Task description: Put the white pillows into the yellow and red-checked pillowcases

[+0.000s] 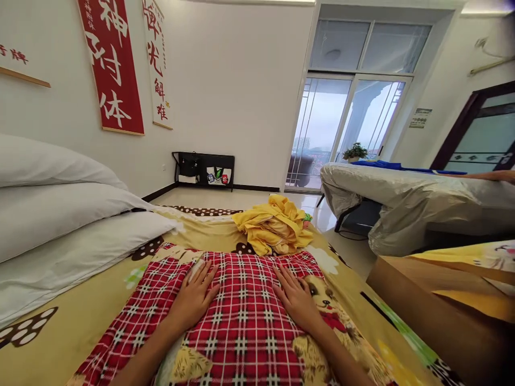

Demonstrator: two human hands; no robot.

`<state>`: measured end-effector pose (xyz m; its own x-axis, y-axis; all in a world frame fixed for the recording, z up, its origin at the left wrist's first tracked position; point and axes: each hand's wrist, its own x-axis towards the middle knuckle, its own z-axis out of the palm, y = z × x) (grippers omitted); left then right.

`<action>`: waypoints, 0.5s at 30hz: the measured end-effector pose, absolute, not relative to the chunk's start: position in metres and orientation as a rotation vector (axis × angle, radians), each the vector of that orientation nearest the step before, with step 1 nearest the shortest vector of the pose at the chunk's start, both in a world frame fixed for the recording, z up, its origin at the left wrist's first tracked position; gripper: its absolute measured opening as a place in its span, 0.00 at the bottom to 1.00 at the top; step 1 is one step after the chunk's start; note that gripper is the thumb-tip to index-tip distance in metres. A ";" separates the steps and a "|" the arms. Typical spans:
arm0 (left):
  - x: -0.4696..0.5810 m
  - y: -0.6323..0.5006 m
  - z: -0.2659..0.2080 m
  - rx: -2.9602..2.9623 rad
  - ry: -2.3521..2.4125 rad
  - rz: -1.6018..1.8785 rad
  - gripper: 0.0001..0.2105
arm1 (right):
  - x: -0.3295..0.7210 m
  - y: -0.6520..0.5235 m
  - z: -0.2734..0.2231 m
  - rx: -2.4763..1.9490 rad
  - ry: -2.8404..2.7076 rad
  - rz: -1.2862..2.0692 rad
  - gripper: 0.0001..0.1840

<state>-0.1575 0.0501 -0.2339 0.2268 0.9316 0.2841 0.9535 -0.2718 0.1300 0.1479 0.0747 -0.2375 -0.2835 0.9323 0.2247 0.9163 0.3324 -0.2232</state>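
A red plaid cloth [241,311] with printed dogs lies spread over the bed in front of me; it may be a pillowcase or another piece of bedding, I cannot tell. My left hand [192,301] rests flat on its left part, fingers stretched toward the far edge. On the right side my right hand [298,303] lies flat too, beside a printed dog's head. Neither hand grips anything. Just beyond the cloth's far edge sits a crumpled yellow cloth [277,225].
White pillows [60,203] are stacked at the left on the yellow patterned bedsheet [100,300]. A brown cardboard box [426,289] stands at the right. Behind it is a table [402,187] under a grey cover, with another person's arm [488,176] over it. A black rack [204,170] stands by the wall.
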 end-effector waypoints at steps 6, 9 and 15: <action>-0.166 0.048 -0.224 -2.446 -1.841 -0.439 0.27 | 0.173 0.076 -0.222 -1.640 -2.231 0.234 0.33; -0.165 0.048 -0.225 -2.445 -1.837 -0.448 0.27 | 0.190 0.082 -0.231 -1.708 -2.114 0.220 0.34; -0.166 0.050 -0.231 -2.440 -1.840 -0.475 0.27 | 0.244 0.067 -0.287 -1.728 -1.919 0.340 0.36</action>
